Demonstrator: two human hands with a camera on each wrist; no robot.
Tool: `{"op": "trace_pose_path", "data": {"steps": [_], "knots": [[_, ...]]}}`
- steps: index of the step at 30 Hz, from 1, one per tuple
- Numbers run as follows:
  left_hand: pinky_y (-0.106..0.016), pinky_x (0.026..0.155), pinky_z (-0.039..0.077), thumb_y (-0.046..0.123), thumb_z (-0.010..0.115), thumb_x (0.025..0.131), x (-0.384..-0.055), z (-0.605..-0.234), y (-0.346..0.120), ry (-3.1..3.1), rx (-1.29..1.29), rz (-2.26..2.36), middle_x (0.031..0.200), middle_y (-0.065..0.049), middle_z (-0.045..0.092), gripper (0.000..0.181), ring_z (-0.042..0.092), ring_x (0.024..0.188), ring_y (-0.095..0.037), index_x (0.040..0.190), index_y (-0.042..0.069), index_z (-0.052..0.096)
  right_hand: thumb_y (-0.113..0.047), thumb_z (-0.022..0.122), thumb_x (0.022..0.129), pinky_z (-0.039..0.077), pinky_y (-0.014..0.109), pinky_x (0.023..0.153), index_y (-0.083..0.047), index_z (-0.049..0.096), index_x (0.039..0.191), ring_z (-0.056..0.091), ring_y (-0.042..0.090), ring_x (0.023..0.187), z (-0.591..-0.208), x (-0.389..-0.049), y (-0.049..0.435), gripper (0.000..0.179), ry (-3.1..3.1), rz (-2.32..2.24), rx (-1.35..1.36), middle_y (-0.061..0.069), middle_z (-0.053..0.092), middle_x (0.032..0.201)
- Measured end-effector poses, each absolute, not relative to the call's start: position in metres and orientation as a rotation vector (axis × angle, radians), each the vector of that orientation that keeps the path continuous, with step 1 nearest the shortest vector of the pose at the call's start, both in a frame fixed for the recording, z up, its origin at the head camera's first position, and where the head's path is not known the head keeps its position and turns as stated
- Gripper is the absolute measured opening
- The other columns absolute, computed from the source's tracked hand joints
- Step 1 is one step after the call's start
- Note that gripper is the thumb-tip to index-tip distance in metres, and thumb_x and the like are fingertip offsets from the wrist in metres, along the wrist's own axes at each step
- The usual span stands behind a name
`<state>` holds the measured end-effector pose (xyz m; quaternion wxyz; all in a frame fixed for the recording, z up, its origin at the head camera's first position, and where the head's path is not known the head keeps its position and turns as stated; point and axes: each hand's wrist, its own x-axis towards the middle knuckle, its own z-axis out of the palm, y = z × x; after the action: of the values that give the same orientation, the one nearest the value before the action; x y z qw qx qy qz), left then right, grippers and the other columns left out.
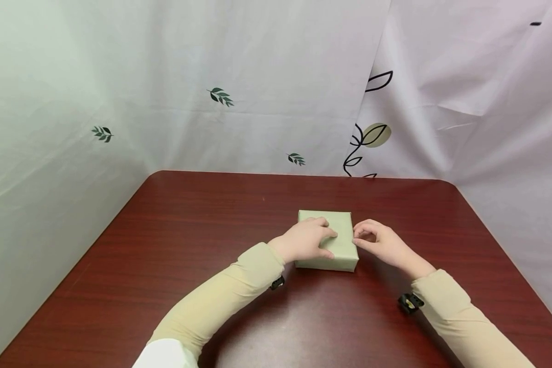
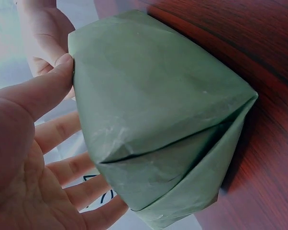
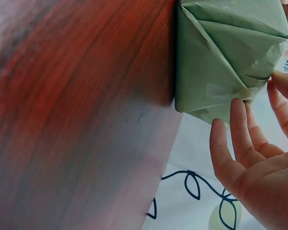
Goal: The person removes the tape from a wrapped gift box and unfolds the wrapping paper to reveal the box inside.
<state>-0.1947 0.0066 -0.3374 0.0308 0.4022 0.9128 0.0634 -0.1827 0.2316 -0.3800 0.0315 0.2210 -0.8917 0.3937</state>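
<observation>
A flat box wrapped in pale green paper lies on the table right of centre. My left hand rests on its top with the fingers spread; in the left wrist view the thumb lies along the top edge. At the box's right end is my right hand, thumb and forefinger tips meeting at the upper edge. The right wrist view shows that end's folded paper flaps with a shiny patch like clear tape. The right hand's other fingers extend beside the folds.
The box stands on a dark red wood-grain table. White curtains with leaf prints enclose the far side and both flanks. Each forearm has a beige sleeve, with a small black wrist camera below the right cuff.
</observation>
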Motion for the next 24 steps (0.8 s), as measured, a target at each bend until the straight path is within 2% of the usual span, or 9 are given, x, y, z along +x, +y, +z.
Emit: {"op": "trace_pose_path", "data": {"steps": [6, 14, 17, 21, 24], "knots": [[-0.025, 0.095, 0.043, 0.044, 0.071, 0.081, -0.1946, -0.3378, 0.0068, 2.819, 1.233, 0.202, 0.118, -0.002, 0.057, 0.052, 0.055, 0.108, -0.018, 0.125, 0.018, 0.063, -0.011, 0.067, 0.087, 0.049, 0.022, 0.073, -0.008, 0.064, 0.086, 0.057, 0.002, 0.082, -0.3793, -0.1831, 0.2296, 0.004, -2.792, 1.197, 0.56, 0.005, 0.061, 0.095], [-0.028, 0.097, 0.043, 0.045, 0.069, 0.083, -0.1954, -0.3413, 0.0065, 2.825, 1.257, 0.175, 0.124, -0.004, 0.056, 0.052, 0.055, 0.112, -0.02, 0.127, 0.018, 0.061, -0.02, 0.067, 0.088, 0.045, 0.025, 0.067, -0.006, 0.06, 0.088, 0.06, 0.011, 0.075, -0.3734, -0.1836, 0.2269, 0.015, -2.876, 1.241, 0.329, 0.005, 0.066, 0.083], [-0.03, 0.098, 0.043, 0.045, 0.067, 0.084, -0.1957, -0.3412, 0.0063, 2.817, 1.254, 0.168, 0.127, -0.006, 0.055, 0.052, 0.053, 0.115, -0.022, 0.128, 0.018, 0.06, -0.02, 0.064, 0.09, 0.047, 0.027, 0.067, -0.005, 0.062, 0.088, 0.061, 0.015, 0.075, -0.3721, -0.1825, 0.2275, 0.015, -2.903, 1.284, 0.301, 0.008, 0.067, 0.084], [-0.032, 0.097, 0.043, 0.046, 0.066, 0.085, -0.1961, -0.3378, 0.0067, 2.796, 1.242, 0.142, 0.127, -0.005, 0.054, 0.052, 0.052, 0.115, -0.022, 0.129, 0.019, 0.059, -0.019, 0.06, 0.093, 0.055, 0.032, 0.074, -0.001, 0.064, 0.093, 0.065, 0.02, 0.084, -0.3726, -0.1819, 0.2282, 0.019, -2.906, 1.416, 0.297, 0.012, 0.067, 0.094], [-0.032, 0.093, 0.044, 0.048, 0.066, 0.085, -0.1966, -0.336, 0.0081, 2.798, 1.23, 0.113, 0.123, -0.004, 0.054, 0.052, 0.052, 0.11, -0.021, 0.129, 0.02, 0.058, -0.019, 0.058, 0.094, 0.056, 0.034, 0.078, 0.002, 0.063, 0.095, 0.064, 0.017, 0.089, -0.3743, -0.1823, 0.2298, 0.021, -2.886, 1.543, 0.286, 0.013, 0.064, 0.1]]}}
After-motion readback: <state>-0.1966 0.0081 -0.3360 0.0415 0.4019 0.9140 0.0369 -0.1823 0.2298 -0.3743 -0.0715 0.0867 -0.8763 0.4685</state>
